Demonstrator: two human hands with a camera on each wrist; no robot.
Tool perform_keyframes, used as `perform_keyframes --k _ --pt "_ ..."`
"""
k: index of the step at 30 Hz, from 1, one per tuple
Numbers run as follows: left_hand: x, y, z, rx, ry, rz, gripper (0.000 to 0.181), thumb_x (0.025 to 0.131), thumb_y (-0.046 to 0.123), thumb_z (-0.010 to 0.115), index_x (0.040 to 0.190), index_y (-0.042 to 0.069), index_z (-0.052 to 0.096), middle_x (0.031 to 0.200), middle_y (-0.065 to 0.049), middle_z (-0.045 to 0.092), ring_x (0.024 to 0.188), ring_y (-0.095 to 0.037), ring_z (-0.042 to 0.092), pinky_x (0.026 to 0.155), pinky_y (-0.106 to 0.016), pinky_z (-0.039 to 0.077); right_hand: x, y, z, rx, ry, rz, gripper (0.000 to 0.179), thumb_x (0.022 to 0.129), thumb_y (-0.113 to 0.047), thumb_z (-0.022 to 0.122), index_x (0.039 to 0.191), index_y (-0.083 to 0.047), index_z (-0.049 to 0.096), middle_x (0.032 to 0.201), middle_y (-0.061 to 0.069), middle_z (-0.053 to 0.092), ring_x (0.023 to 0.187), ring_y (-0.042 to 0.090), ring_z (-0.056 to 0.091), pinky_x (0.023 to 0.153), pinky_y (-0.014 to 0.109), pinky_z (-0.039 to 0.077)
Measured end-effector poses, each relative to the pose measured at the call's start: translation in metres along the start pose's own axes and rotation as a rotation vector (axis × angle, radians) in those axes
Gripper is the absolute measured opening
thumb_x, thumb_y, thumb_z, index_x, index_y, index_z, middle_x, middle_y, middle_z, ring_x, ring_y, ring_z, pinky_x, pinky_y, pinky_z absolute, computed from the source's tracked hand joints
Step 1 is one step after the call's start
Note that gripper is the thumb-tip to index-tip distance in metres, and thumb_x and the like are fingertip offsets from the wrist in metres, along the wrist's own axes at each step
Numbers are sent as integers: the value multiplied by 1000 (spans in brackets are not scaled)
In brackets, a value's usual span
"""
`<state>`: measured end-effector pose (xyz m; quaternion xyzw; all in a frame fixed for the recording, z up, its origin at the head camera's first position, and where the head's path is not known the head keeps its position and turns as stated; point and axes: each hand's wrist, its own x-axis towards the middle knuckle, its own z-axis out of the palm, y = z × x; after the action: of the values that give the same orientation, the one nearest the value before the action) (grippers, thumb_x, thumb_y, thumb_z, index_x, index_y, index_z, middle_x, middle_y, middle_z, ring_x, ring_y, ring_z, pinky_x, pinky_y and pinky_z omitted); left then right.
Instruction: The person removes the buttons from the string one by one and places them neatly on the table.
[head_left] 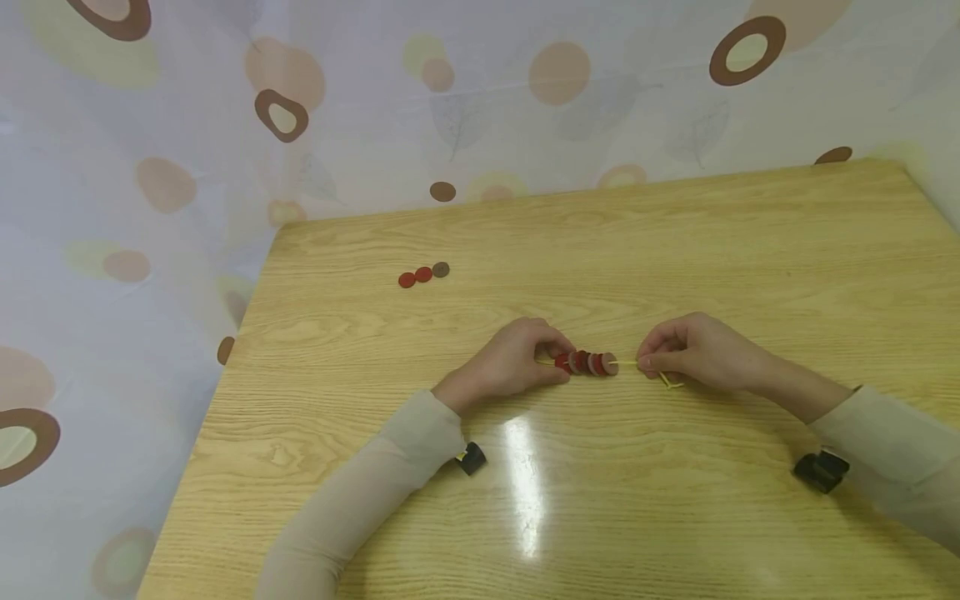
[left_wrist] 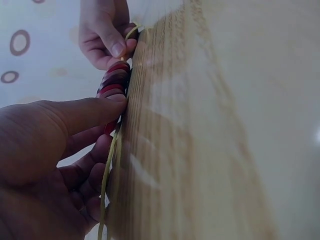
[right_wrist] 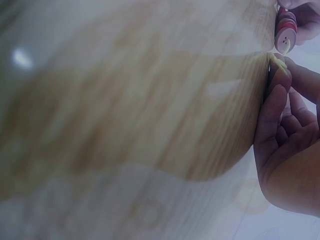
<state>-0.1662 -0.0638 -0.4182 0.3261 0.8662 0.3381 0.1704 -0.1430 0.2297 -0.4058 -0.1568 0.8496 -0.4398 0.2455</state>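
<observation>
Several red and brown buttons [head_left: 588, 363] sit face to face in a row on a yellow string [head_left: 627, 362]. At the row's left end, my left hand [head_left: 519, 360] holds the red buttons between thumb and fingers. A length of string [left_wrist: 106, 182] trails back past its fingers in the left wrist view. On the other side, my right hand [head_left: 701, 357] pinches the string a short way beyond the last button, with a loose end hanging below the fingertips. That last button [right_wrist: 285, 40] is brown and shows its holes in the right wrist view.
Two red buttons [head_left: 416, 277] and a brown button [head_left: 441, 269] lie in a line on the wooden table [head_left: 337, 400], toward its back left. A patterned curtain [head_left: 495, 100] hangs behind the table and along its left side. Black wrist cameras [head_left: 822, 471] hang below both sleeves.
</observation>
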Motion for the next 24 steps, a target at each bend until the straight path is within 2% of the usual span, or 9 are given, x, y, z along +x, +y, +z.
perform_keyframes --k 7,17,24 --pt "1 0 0 -15 -2 8 28 88 17 80 115 11 75 99 7 68 95 -7 59 86 -23 45 0 0 0 3 2 7 12 96 -13 68 100 -2 71 83 5 70 68 12 56 59 26 48" --pt "0 1 0 -37 -12 -14 29 89 15 79 117 10 74 99 7 67 95 -7 58 85 -23 46 0 1 0 -1 -2 8 14 97 -15 68 101 -2 71 85 5 71 70 13 58 61 26 49" --pt "-2 3 0 -29 -7 -4 29 89 14 78 117 10 75 97 6 65 88 -10 55 79 -24 45 0 1 0 8 -3 5 14 97 -14 68 101 -2 72 84 5 70 69 12 57 60 26 49"
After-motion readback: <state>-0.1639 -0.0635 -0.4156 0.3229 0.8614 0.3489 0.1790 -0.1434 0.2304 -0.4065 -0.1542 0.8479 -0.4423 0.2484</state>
